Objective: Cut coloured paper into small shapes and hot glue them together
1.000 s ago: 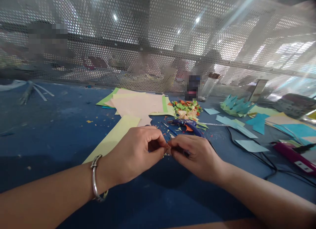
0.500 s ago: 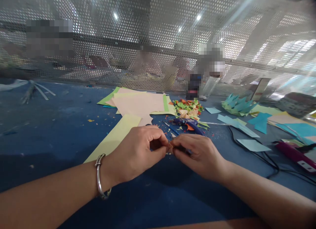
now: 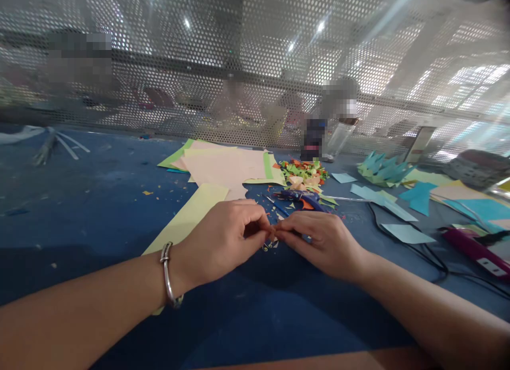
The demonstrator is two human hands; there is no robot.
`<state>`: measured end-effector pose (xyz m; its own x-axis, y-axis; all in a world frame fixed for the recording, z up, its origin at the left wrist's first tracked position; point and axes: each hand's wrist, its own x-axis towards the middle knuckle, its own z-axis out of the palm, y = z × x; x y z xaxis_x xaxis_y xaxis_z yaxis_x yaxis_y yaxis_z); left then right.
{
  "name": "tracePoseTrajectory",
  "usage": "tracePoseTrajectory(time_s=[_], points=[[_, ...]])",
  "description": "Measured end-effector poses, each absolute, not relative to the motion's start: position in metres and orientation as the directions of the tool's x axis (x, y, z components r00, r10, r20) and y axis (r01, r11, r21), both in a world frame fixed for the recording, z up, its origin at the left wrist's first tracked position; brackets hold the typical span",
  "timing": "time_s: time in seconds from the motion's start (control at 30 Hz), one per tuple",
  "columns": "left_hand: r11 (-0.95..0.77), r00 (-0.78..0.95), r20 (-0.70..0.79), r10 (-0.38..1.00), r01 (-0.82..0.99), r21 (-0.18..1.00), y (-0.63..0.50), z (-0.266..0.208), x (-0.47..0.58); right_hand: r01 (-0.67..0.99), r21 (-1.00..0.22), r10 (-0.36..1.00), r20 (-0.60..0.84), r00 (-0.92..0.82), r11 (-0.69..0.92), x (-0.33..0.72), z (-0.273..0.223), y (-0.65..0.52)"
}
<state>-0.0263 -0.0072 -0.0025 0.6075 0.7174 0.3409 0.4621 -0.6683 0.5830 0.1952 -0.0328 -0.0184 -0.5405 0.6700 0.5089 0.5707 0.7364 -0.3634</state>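
Note:
My left hand (image 3: 225, 245), with a silver bangle on the wrist, is closed in a pinch of thumb and forefinger. Facing it, my right hand (image 3: 322, 245) pinches too, and the fingertips of both almost meet over the table. Between them is a tiny peach-coloured paper piece (image 3: 273, 234), mostly hidden by the fingers. Tiny paper cuttings (image 3: 271, 246) lie just below the fingertips. Behind my right hand rests a blue glue gun (image 3: 314, 201) with a clear stick at its rear, and a thin blue-handled tool (image 3: 275, 205) lies left of it.
Peach and green paper sheets (image 3: 223, 165) are stacked at the back, near a pile of coloured scraps (image 3: 305, 173). A pale yellow strip (image 3: 187, 216) runs beneath my left arm. Rightward are a blue-green paper crown (image 3: 382, 170), a black cable (image 3: 434, 261) and a purple device (image 3: 474, 250). A perforated metal screen (image 3: 179, 83) stands behind.
Both hands have shifted slightly up and away from me, the left one also a little to the right. More of the small cuttings beneath the fingertips now shows. The pinch continues.

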Motion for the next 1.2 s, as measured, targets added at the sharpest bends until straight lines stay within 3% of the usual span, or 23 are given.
tracePoseTrajectory(time_s=[0.07,0.17,0.27,0.37,0.47,0.67,0.87,1.0,1.07,1.2], points=[[-0.647,0.576,0.347,0.74,0.469,0.602,-0.003,-0.003,-0.028,0.647,-0.378,0.731,0.513,-0.449,0.662,0.205,-0.016,-0.028],[-0.542,0.492,0.321,0.809,0.414,0.732,0.004,-0.005,-0.031,0.824,-0.384,0.845,0.498,-0.195,0.416,0.229,-0.012,-0.017],[-0.414,0.419,0.263,0.869,0.325,0.851,0.012,-0.007,-0.033,0.938,-0.309,0.92,0.391,-0.025,0.157,0.255,-0.011,-0.003],[-0.379,0.38,0.257,0.888,0.293,0.878,0.017,-0.008,-0.036,0.956,-0.284,0.966,0.258,-0.001,0.077,0.273,-0.013,0.009],[-0.401,0.339,0.292,0.894,0.318,0.859,0.02,-0.01,-0.039,0.919,-0.393,0.986,0.154,0.058,0.008,0.281,-0.019,0.018],[-0.414,0.312,0.317,0.896,0.322,0.852,0.026,-0.017,-0.041,0.77,-0.632,0.991,0.015,0.13,-0.092,0.283,-0.028,0.03],[-0.402,0.303,0.322,0.897,0.252,0.88,0.027,-0.015,-0.04,0.449,-0.884,0.99,-0.093,0.11,-0.133,0.28,-0.024,0.026],[-0.362,0.291,0.302,0.908,0.179,0.915,0.028,-0.014,-0.039,0.244,-0.965,0.991,-0.075,0.106,-0.099,0.277,-0.014,0.019],[-0.352,0.3,0.295,0.907,0.158,0.923,0.028,-0.015,-0.039,0.066,-0.994,0.993,-0.087,0.076,-0.092,0.274,-0.01,0.016],[-0.339,0.326,0.287,0.901,0.113,0.934,0.029,-0.016,-0.039,-0.199,-0.979,0.998,-0.059,0.032,-0.052,0.265,-0.007,0.01]])
